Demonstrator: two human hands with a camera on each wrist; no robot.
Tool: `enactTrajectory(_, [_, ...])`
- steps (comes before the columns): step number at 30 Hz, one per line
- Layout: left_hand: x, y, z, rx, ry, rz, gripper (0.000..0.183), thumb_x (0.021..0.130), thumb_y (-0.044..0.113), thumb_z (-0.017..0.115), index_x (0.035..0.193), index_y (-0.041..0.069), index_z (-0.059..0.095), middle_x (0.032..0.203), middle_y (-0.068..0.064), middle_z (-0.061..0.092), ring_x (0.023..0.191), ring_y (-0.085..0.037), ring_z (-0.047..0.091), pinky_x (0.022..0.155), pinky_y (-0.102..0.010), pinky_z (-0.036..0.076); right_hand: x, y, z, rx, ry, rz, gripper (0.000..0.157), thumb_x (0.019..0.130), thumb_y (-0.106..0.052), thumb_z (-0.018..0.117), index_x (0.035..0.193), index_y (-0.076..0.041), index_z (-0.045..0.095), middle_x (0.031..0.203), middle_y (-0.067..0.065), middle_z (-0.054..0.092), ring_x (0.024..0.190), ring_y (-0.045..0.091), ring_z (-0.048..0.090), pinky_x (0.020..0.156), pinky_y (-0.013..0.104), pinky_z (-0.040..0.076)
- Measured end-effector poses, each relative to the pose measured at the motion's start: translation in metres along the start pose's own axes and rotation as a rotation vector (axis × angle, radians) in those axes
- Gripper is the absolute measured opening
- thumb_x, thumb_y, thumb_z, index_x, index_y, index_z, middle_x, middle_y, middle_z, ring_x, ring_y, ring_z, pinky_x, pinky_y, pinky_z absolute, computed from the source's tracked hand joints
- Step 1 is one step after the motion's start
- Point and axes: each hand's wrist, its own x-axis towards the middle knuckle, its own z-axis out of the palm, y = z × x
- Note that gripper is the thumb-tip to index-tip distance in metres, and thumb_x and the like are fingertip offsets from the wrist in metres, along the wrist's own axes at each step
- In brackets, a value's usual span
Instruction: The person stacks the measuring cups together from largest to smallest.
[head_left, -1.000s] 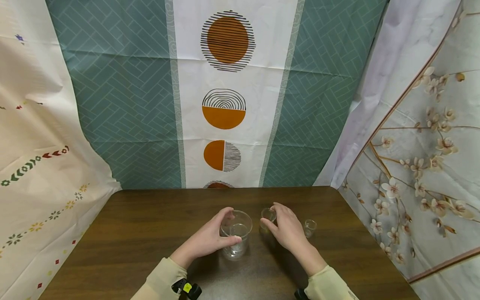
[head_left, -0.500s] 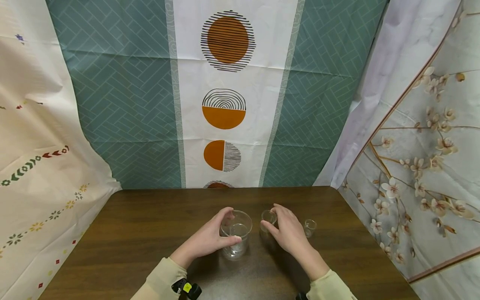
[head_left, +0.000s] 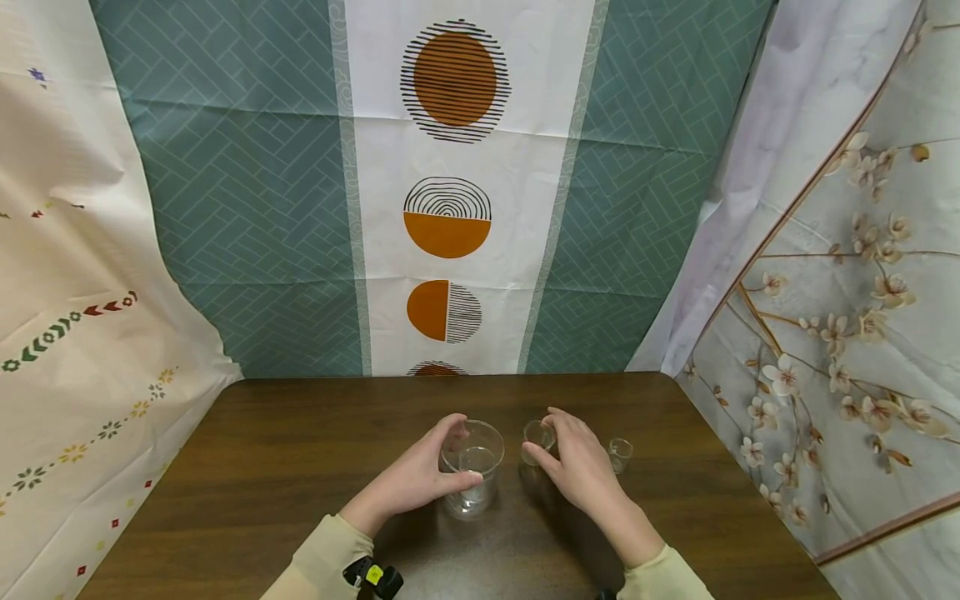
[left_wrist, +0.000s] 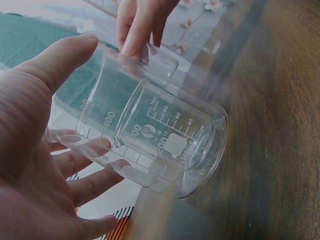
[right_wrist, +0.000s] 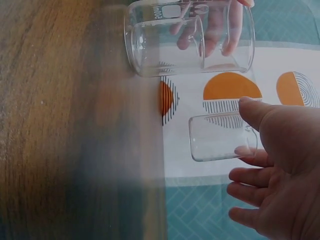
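Note:
A large clear glass beaker (head_left: 471,504) stands upright on the table, and a smaller beaker (left_wrist: 167,125) marked up to 100 sits inside it. My left hand (head_left: 420,477) holds the large beaker from its left side, thumb on the near side and fingers round the far wall. To the right, my right hand (head_left: 579,467) pinches a small beaker (right_wrist: 217,137) near its rim between thumb and forefinger, the other fingers spread loosely. That small beaker is raised off the table in the right wrist view. Its glass looks empty.
Just right of my right hand, a tiny beaker (head_left: 620,454) stands on the brown wooden table (head_left: 300,450). Behind the table's back edge hangs a green and white curtain (head_left: 465,167). Patterned cloths hang at the left and right sides.
My right hand, with the small beaker, has shifted very slightly right and toward me. The left hand and the large beaker have stayed in place.

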Motion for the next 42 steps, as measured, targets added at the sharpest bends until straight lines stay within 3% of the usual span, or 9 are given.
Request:
enactTrajectory(25, [0.001,-0.002,0.0,-0.029,-0.011,-0.001,0.096,0.096,0.047,0.087,0.167,0.009,0.035,0.154,-0.013,0.054,0.142,-0.036,0.058,0.109,-0.059,0.053,-0.005,-0.01,-0.011,0.015,0.024,-0.03,0.051,0.101,-0.038,0.084,0.132,-0.001,0.07,0.155,0.018,0.061,0.147,0.041,0.054,0.122,0.06,0.04])
enactTrajectory(42, [0.0,-0.001,0.0,-0.014,-0.003,0.003,0.096,0.095,0.047,0.088,0.166,0.008,0.036,0.153,-0.011,0.055,0.141,-0.032,0.059,0.109,-0.055,0.053,-0.007,-0.015,-0.017,0.021,0.039,-0.052,0.051,0.101,-0.04,0.083,0.132,-0.002,0.07,0.156,0.016,0.061,0.147,0.039,0.055,0.12,0.06,0.042])
